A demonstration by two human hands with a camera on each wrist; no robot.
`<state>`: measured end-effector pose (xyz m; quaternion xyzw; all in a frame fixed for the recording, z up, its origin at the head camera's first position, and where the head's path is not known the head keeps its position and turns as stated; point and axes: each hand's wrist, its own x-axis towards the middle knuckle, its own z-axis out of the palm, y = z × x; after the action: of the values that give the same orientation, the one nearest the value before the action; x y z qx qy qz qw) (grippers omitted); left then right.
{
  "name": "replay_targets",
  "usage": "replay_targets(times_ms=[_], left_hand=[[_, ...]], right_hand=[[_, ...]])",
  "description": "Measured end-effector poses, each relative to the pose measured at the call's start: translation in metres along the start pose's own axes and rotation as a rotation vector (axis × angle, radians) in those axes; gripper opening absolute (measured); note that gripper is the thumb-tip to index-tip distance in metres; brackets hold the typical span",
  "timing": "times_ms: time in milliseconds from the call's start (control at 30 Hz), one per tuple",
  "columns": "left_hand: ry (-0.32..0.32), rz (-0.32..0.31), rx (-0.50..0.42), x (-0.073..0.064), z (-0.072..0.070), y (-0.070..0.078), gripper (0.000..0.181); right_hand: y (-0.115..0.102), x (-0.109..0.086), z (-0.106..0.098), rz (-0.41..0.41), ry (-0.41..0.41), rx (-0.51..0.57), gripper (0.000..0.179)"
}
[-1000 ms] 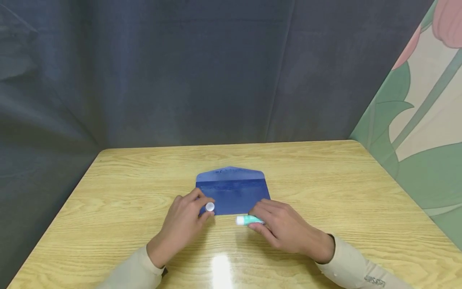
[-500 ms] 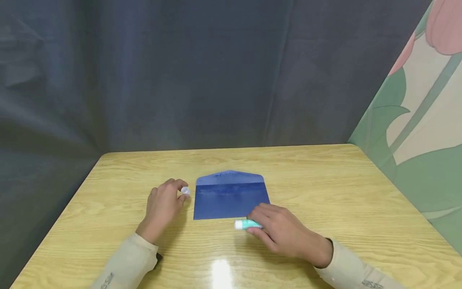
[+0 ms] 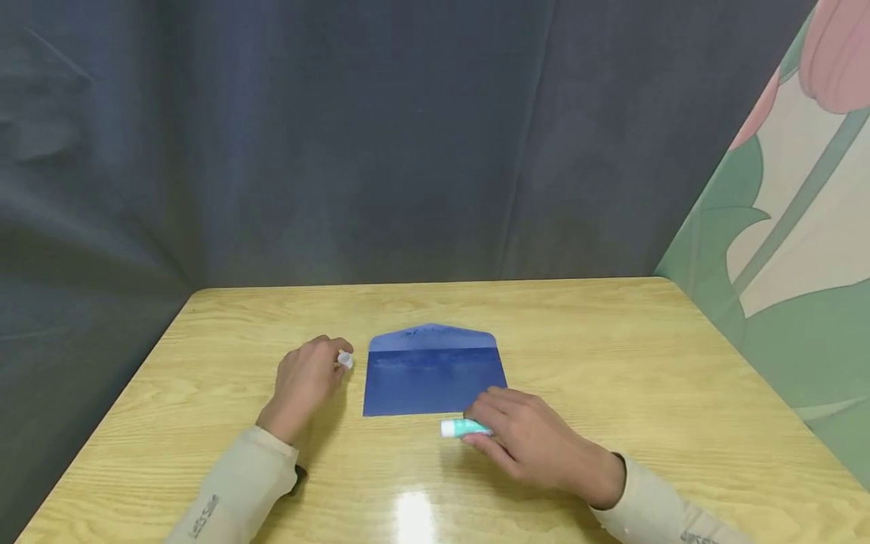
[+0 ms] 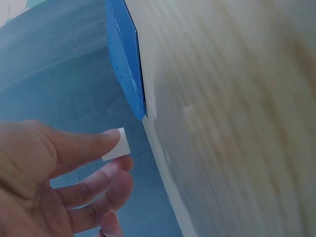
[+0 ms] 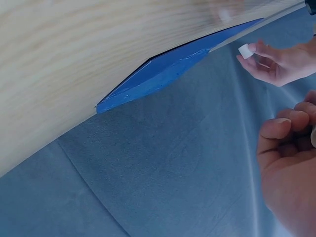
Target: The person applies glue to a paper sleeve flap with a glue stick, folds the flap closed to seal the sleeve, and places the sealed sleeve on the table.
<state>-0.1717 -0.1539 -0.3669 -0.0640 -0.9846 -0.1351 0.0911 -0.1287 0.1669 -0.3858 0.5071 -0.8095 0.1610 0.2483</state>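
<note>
My left hand (image 3: 304, 385) pinches a small white cap (image 3: 345, 360) between thumb and fingers, just left of the envelope. The left wrist view shows that cap (image 4: 119, 146) close beside the tabletop. In my right hand (image 3: 537, 442) is a glue stick (image 3: 457, 428), white with a teal label, its white end pointing left over the table below the envelope; the fingers hide the rest of it. A blue envelope (image 3: 431, 385) lies flat with its flap (image 3: 435, 338) opened away from me. Dark and shiny streaks mark the flap. My right fingers overlap the envelope's near right corner.
The wooden table (image 3: 598, 340) has a bright light reflection near its front. A dark curtain (image 3: 381, 143) hangs behind the table and along its left side. At the right stands a flower-patterned panel (image 3: 802, 242).
My left hand has moved left off the envelope with the cap, then stayed almost still. The right hand with the glue stick has hardly moved. The view has tilted slightly.
</note>
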Motion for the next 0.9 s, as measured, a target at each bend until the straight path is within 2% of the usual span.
replay_targets(times_ms=[100,367,500,733,900], left_hand=[[-0.056,-0.015,-0.003,0.0016,0.0020,-0.0028,0.027],[-0.119,-0.016,0.011,0.0017,0.0045,-0.0076,0.026],[-0.134,-0.007,0.042,0.0033,0.0046,-0.0078,0.023],[-0.149,-0.021,0.079,0.0039,0.0036,-0.0099,0.032],[-0.155,-0.017,0.064,0.0032,0.0027,-0.0105,0.024]], right_hand=[[-0.0020,-0.0028,0.0017,0.011,-0.002,0.009,0.017],[-0.0031,-0.0040,0.0033,-0.019,0.029,-0.003,0.016],[-0.0021,-0.0040,0.0029,-0.025,0.028,-0.005,0.014],[-0.0013,-0.0027,0.0024,-0.036,0.034,0.007,0.012],[-0.0010,-0.0013,0.0027,-0.057,0.047,0.016,0.012]])
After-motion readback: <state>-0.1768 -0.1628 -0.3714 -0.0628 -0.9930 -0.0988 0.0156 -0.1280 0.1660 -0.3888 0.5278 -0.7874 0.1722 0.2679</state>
